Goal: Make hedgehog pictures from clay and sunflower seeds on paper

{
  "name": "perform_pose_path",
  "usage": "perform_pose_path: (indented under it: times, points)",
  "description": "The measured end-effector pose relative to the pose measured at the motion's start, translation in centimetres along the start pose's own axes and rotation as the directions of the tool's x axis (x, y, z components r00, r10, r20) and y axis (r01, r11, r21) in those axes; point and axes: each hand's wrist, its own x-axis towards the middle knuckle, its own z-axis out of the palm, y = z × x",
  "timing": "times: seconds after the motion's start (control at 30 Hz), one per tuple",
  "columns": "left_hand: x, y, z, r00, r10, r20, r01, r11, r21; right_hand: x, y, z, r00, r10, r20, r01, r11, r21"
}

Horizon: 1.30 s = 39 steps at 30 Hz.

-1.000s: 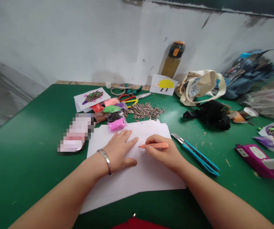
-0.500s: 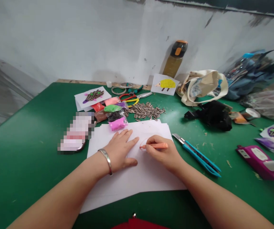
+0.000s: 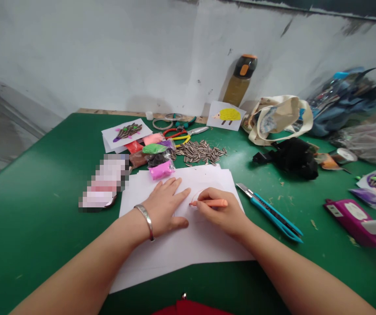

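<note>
My left hand (image 3: 165, 208) lies flat on a stack of white paper (image 3: 204, 249), fingers spread and holding nothing, with a silver bangle (image 3: 145, 222) on its wrist. My right hand (image 3: 219, 211) grips an orange pen (image 3: 210, 203), whose tip rests on the paper. A faint drawn circle (image 3: 204, 191) curves around the tip, partly hidden by my right hand. My two hands are close together, a short gap apart.
Beyond the paper lie striped sunflower seeds (image 3: 201, 152), packets of coloured modelling clay (image 3: 161, 170), and yellow-handled scissors (image 3: 181, 138). A blue utility knife (image 3: 269, 212) lies to the right. A pixelated object (image 3: 106, 181) sits left, and a black bag (image 3: 294, 158) sits farther back.
My right hand has shifted slightly left, with the pen tip still on the paper at the curved line. My left hand has stayed in place on the paper.
</note>
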Motion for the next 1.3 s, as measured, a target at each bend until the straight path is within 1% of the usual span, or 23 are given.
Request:
perform_pose_path:
  times: [0.23, 0.43, 0.6, 0.8, 1.0, 1.13, 1.3]
  points:
    - [0.02, 0.04, -0.08, 1.000, 0.001, 0.008, -0.001, 1.000, -0.003, -0.05, 0.02, 0.00, 0.999, -0.036, 0.011, 0.036, 0.999, -0.004]
    - [0.00, 0.06, -0.06, 1.000, -0.005, 0.005, 0.005, 1.000, -0.024, -0.07, 0.04, -0.21, 1.000, 0.007, 0.003, -0.007, 0.999, 0.038]
    - [0.01, 0.07, -0.04, 1.000, -0.008, 0.016, 0.008, 1.000, 0.000, -0.05, -0.13, -0.43, 0.999, 0.051, -0.009, -0.050, 0.997, 0.065]
    - [0.02, 0.09, -0.07, 1.000, -0.014, 0.019, 0.014, 1.000, -0.008, 0.02, -0.08, -0.64, 0.998, 0.057, -0.020, -0.056, 0.997, 0.045]
    - [0.04, -0.02, 0.10, 1.000, 0.002, 0.003, -0.002, 1.000, -0.013, 0.01, -0.13, -0.81, 0.997, 0.071, -0.019, -0.068, 0.988, 0.140]
    - [0.06, 0.19, -0.22, 0.999, -0.019, 0.033, 0.020, 1.000, -0.012, 0.04, -0.10, -0.73, 0.998, 0.066, 0.005, -0.066, 0.991, 0.118]
    - [0.05, 0.23, -0.34, 0.998, -0.025, 0.049, 0.024, 0.999, 0.030, 0.06, 0.01, -0.76, 0.998, 0.061, -0.002, -0.060, 0.996, 0.071]
